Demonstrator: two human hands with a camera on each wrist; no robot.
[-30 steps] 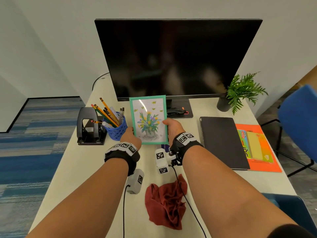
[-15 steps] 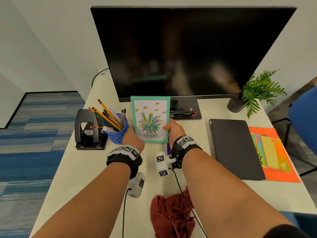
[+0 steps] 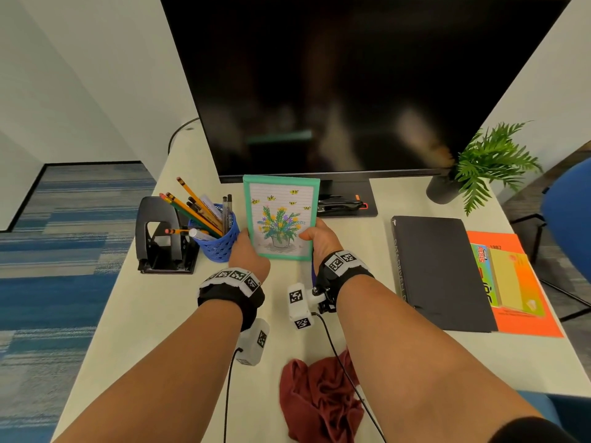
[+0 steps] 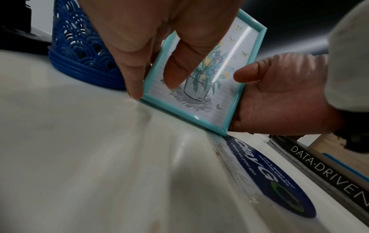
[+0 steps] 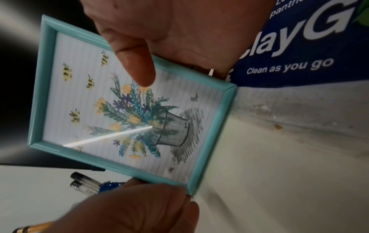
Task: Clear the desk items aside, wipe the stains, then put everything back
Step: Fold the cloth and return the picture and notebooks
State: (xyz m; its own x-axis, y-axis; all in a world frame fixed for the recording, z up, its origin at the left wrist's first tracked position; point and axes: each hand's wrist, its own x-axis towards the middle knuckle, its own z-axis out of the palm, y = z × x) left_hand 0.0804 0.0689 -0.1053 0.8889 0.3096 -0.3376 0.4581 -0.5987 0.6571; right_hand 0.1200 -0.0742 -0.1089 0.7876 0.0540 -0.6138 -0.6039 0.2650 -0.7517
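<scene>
A teal picture frame (image 3: 281, 217) with a flower drawing stands upright in front of the monitor base, its lower edge on the desk (image 3: 160, 314). My left hand (image 3: 248, 251) grips its left side, and the left wrist view shows the thumb on the glass of the frame (image 4: 201, 88). My right hand (image 3: 319, 241) grips the right side, with its thumb on the frame (image 5: 123, 119). A crumpled red cloth (image 3: 319, 398) lies near the desk's front edge between my forearms. Small brown specks (image 5: 277, 126) mark the desk beside a blue ClayGo sticker (image 5: 299, 39).
A blue pen cup (image 3: 220, 241) touches my left hand, with a black hole punch (image 3: 160, 238) further left. The monitor (image 3: 351, 84) stands close behind the frame. To the right lie a black book (image 3: 441, 270), an orange folder (image 3: 527, 321) with sticky notes, and a potted plant (image 3: 489, 164).
Both hands kept hold of the frame and carried it a little further back toward the monitor base. My head leaned in closer to the desk.
</scene>
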